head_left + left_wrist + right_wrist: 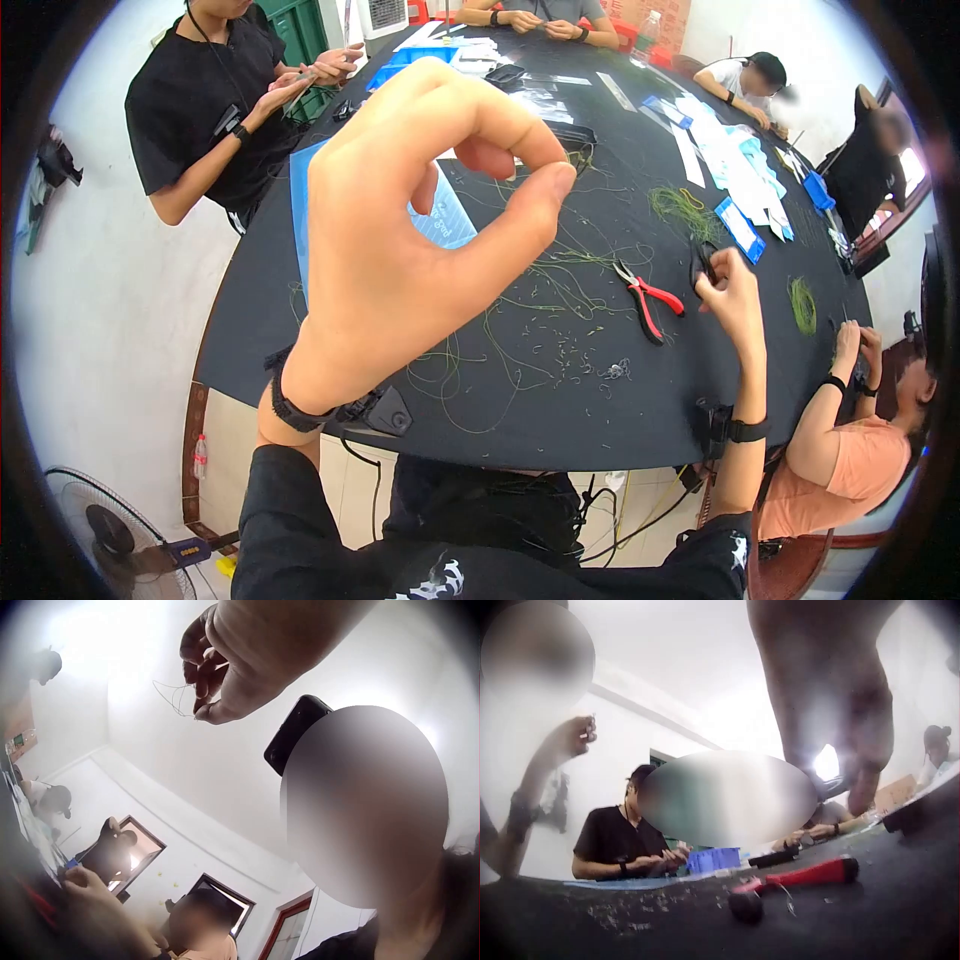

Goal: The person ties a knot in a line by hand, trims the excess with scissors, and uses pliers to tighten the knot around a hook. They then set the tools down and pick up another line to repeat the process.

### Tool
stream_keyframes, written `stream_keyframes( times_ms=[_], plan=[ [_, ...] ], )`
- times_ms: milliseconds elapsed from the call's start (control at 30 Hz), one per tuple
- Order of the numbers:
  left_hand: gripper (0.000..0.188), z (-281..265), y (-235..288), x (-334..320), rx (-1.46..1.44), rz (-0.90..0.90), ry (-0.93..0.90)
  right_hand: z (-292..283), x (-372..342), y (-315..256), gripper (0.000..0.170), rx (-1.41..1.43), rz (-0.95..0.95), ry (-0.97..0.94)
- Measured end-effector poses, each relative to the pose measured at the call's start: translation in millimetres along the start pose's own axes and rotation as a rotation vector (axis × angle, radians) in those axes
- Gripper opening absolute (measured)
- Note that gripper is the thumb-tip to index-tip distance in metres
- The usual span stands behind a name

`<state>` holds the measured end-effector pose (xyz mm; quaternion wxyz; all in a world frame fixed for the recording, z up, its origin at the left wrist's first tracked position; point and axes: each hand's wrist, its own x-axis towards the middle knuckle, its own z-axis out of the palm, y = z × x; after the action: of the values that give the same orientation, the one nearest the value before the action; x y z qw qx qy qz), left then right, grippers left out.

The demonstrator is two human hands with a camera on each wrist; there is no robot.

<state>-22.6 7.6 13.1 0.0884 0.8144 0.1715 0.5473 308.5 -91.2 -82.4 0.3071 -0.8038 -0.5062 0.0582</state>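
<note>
Raised close to the head camera, the left hand (370, 235) pinches a thin line between thumb and forefinger. Fine loops of this line (178, 699) stand out beside the fingertips of the left hand (251, 656) in the left wrist view. Over the right part of the table, the right hand (735, 295) has its fingers curled round a black tool (699, 262), mostly hidden by the hand. Red-handled pliers (652, 300) lie just left of it, jaws pointing away. Green line (565, 275) trails loosely across the black cloth.
Small clippings (570, 360) and a little pile of metal bits (617, 370) lie near the front edge. Green coils (802, 305), a blue-and-white packet (740, 230), white sheets (735, 170) and a blue tray (405, 65) are on the table (480, 400). Several people sit or stand around it.
</note>
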Motion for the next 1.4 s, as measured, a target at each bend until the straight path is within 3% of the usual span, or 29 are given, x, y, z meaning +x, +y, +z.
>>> stream_keyframes(
  times_ms=[67, 133, 267, 333, 367, 467, 533, 600, 633, 767, 867, 1400],
  plan=[
    [0.007, 2, -1, -1, -0.019, -0.008, -0.014, -4, 5, -18, 0.013, 0.420, -0.105, 0.010],
    [0.007, 5, 1, -2, -0.083, -0.050, -0.080, -16, 11, -47, 0.014, 0.389, -0.246, -0.014],
    [0.006, 8, 10, -4, -0.271, -0.165, -0.167, -19, -6, -122, 0.053, 0.256, -0.560, 0.240],
    [0.007, 6, 12, -4, -0.364, -0.240, -0.203, -18, 2, -136, 0.071, 0.375, -0.753, 0.372],
    [0.008, 5, 14, -3, -0.409, -0.283, -0.215, -18, 7, -135, 0.074, 0.284, -0.845, 0.468],
    [0.012, 0, 19, -2, -0.562, -0.439, -0.234, 1, 11, -142, 0.072, 0.415, -0.976, 0.763],
    [0.014, 2, 18, -3, -0.659, -0.476, -0.208, 2, 9, -143, 0.063, 0.344, -1.037, 0.631],
    [0.016, 0, 16, -2, -0.731, -0.534, -0.213, 0, 6, -143, 0.068, 0.021, -1.188, 0.654],
    [0.017, -1, 15, -1, -0.741, -0.537, -0.213, 0, 6, -144, 0.060, -0.007, -1.225, 0.671],
    [0.019, -2, 16, -2, -0.734, -0.530, -0.234, 0, 7, -138, 0.051, -0.007, -1.222, 0.697],
    [0.021, 1, 21, -1, -0.759, -0.586, -0.251, 2, 10, -137, 0.051, 0.051, -1.241, 0.732],
    [0.020, 1, 22, -3, -0.741, -0.510, -0.247, 4, 1, -141, 0.050, 0.007, -1.225, 0.696]
  ],
)
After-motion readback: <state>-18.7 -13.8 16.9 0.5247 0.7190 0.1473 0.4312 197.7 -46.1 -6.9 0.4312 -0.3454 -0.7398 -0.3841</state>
